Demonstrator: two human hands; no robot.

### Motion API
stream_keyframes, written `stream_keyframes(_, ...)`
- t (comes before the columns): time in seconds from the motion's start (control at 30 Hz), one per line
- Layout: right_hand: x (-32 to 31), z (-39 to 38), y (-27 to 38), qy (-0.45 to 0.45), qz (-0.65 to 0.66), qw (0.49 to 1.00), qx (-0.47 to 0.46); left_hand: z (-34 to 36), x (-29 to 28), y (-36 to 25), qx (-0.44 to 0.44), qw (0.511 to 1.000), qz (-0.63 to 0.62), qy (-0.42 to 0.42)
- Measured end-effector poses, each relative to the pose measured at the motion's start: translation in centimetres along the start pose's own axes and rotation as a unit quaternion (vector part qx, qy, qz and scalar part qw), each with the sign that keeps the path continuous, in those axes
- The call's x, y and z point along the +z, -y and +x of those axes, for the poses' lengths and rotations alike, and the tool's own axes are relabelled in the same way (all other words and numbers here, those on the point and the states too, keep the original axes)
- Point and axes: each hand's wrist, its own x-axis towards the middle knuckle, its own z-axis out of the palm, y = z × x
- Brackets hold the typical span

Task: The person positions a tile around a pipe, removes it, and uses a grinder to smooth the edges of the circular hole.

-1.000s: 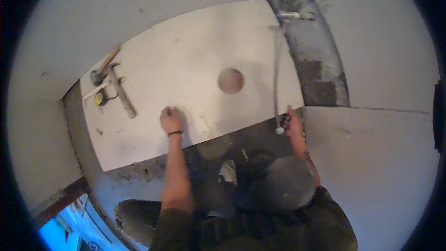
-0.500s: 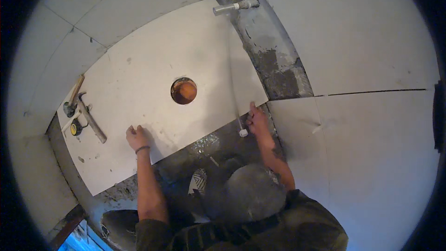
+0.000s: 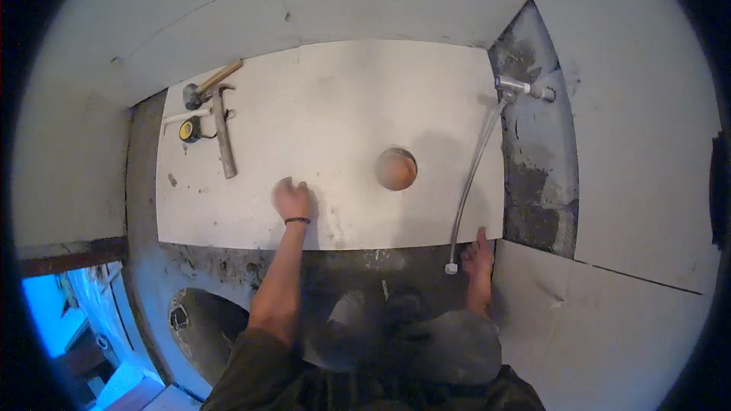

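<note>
A large white tile with a round hole lies on the grey mortar floor. My left hand rests over the tile, left of the hole, slightly blurred; its fingers look curled in, with nothing visible in them. At the tile's near right corner is my right hand, one finger stretched onto the edge, the others partly bent below it. A braided hose hangs across the tile, its white end nut just left of my right hand. It runs from a metal valve at the right wall.
At the tile's left lie a mallet, a hammer and a tape measure. White tiled walls stand at the back and right, with a bare cement strip at right. A doorway with blue light shows lower left.
My view has turned, so the tile now lies nearly level across the picture and the doorway shows more. Both hands stay at about the same places on the tile.
</note>
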Motion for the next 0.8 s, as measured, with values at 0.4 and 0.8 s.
stream_keyframes(0.4, 0.0, 0.4, -1.4, 0.04, 0.068, 0.996, -0.047, -0.3, -1.1, -1.1, 0.006, 1.0, 0.002, -0.004)
stream_keyframes(0.8, -4.0, 0.3, 3.6, 0.018, -0.466, 0.885, 0.009, -0.6, -3.6, 2.4, 0.031, 0.993, -0.09, 0.074)
